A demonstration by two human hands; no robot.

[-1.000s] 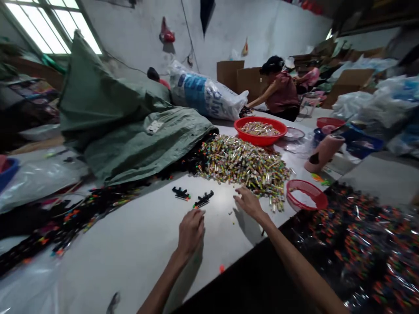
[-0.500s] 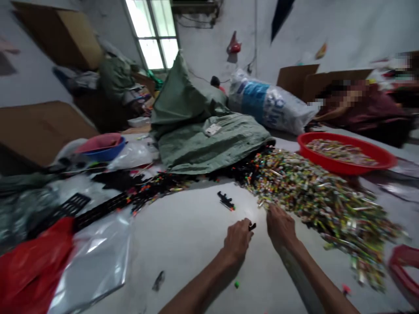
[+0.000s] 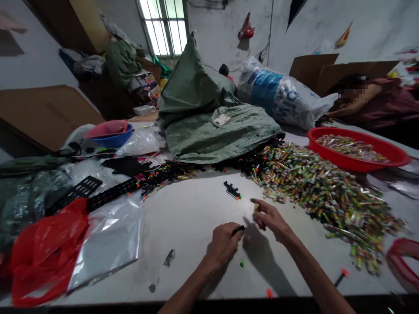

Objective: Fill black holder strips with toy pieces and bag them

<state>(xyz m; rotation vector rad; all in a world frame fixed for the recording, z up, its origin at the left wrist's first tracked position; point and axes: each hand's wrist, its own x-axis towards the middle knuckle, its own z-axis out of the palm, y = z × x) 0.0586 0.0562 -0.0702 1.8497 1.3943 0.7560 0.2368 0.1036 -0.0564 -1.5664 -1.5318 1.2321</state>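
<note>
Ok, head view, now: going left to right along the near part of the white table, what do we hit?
Crumpled red plastic bag → clear plastic sheet → left hand → small black plastic piece → right hand → heap of small multicoloured wrapped sticks → red plastic basket

The small black piece (image 3: 238,230) in the left hand (image 3: 222,246) was partly covered by the fingers; its full shape could not be confirmed. At the right hand (image 3: 271,222), a tiny greenish item (image 3: 255,208) was too small to identify, and whether it was gripped could not be determined. The left forearm (image 3: 186,296) and right forearm (image 3: 317,274) were cut off at the bottom edge. Pieces in the large heap (image 3: 321,196) were too small to read. The red basket (image 3: 402,266) and seated co-worker (image 3: 382,102) were cut off at the right edge, the co-worker's head blurred. A dark round shape (image 3: 224,69) was mostly hidden behind the green tarp (image 3: 222,135).
</note>
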